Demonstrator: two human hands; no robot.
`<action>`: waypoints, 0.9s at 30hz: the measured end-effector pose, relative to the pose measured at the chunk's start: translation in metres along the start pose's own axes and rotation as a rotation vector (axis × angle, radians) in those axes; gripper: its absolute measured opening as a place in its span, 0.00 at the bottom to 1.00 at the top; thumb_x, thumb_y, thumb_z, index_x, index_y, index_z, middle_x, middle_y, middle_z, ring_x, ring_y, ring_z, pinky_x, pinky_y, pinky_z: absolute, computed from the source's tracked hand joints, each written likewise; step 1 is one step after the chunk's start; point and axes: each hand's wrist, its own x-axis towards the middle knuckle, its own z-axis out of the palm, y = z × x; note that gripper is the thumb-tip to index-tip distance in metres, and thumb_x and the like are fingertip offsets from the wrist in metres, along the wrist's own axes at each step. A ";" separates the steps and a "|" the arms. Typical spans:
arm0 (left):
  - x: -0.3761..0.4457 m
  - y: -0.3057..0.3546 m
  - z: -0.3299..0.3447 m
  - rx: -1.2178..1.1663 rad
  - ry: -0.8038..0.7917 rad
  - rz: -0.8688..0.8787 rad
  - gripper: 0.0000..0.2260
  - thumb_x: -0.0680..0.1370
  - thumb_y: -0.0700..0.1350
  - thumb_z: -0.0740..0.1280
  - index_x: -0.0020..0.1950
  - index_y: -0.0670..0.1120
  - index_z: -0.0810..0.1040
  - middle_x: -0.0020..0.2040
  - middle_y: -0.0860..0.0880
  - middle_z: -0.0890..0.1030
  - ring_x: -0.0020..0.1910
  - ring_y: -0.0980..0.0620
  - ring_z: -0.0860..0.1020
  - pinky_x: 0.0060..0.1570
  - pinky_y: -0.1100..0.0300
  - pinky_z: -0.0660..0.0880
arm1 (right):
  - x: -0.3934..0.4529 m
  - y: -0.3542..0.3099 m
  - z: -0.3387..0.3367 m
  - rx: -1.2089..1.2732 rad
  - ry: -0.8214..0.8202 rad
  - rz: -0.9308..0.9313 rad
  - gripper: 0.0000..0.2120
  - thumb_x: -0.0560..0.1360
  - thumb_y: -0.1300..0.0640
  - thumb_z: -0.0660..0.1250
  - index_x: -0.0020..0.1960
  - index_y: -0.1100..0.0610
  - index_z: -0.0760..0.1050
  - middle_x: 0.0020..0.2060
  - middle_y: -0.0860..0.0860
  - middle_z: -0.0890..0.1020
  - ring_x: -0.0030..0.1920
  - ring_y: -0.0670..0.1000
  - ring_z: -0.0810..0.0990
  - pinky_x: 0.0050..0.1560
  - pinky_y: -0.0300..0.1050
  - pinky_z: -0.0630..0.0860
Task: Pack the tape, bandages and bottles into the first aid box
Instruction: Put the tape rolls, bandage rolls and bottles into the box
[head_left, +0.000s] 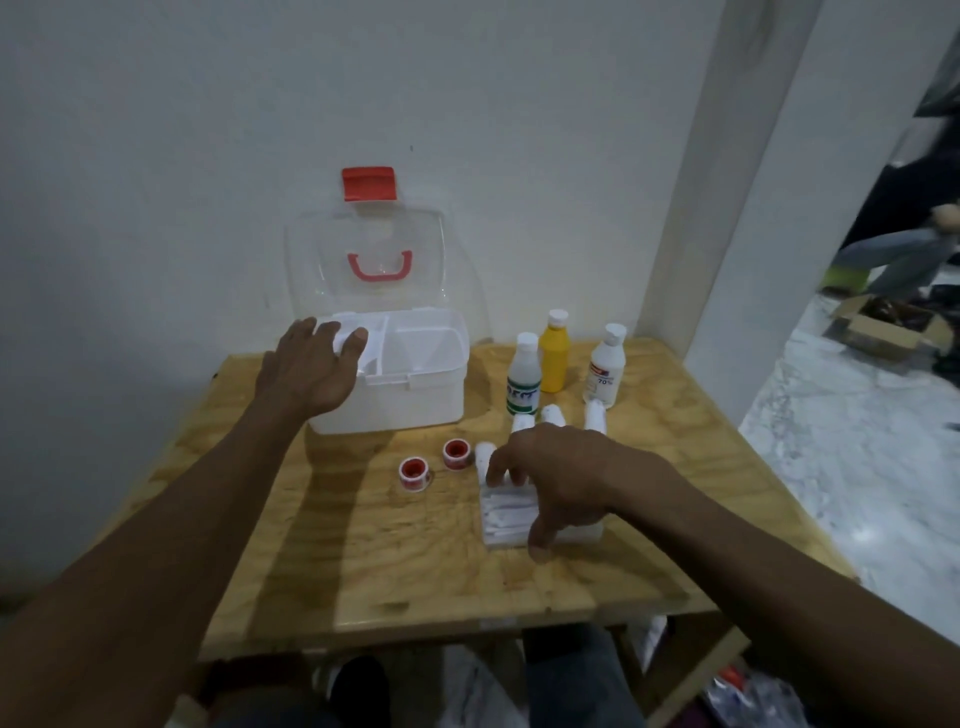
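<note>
My left hand (311, 374) rests spread on the open first aid box (395, 374), far left on the counter (363, 561). My right hand (556, 483), grip wide, reaches the flat bandage pack (506, 514); next I must pinch and lift it.

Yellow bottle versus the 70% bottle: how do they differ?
The yellow bottle is opaque yellow with no label showing and stands farther back; the 70% bottle is clear-white, has a label reading 70%, and stands farther right and nearer. Both stand upright, have white caps, and are not yet packed.
</note>
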 end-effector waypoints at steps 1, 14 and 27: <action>0.000 0.000 0.000 0.001 0.001 0.000 0.33 0.79 0.66 0.46 0.76 0.46 0.64 0.78 0.42 0.61 0.78 0.42 0.57 0.74 0.39 0.56 | 0.000 0.000 0.001 -0.006 0.004 0.002 0.38 0.61 0.48 0.81 0.68 0.44 0.70 0.60 0.46 0.76 0.58 0.51 0.75 0.54 0.50 0.77; -0.006 0.001 -0.002 0.004 -0.014 0.015 0.31 0.80 0.64 0.47 0.76 0.47 0.64 0.79 0.43 0.60 0.79 0.42 0.55 0.74 0.39 0.57 | 0.008 -0.010 -0.006 0.082 0.001 0.000 0.35 0.64 0.44 0.78 0.67 0.43 0.67 0.61 0.47 0.76 0.56 0.51 0.75 0.54 0.49 0.77; -0.007 0.004 -0.006 0.012 -0.030 0.013 0.28 0.81 0.62 0.48 0.75 0.49 0.64 0.79 0.43 0.59 0.79 0.42 0.55 0.72 0.37 0.59 | 0.104 -0.031 -0.118 0.656 0.730 0.239 0.33 0.66 0.43 0.76 0.66 0.53 0.70 0.63 0.51 0.75 0.58 0.53 0.76 0.50 0.43 0.73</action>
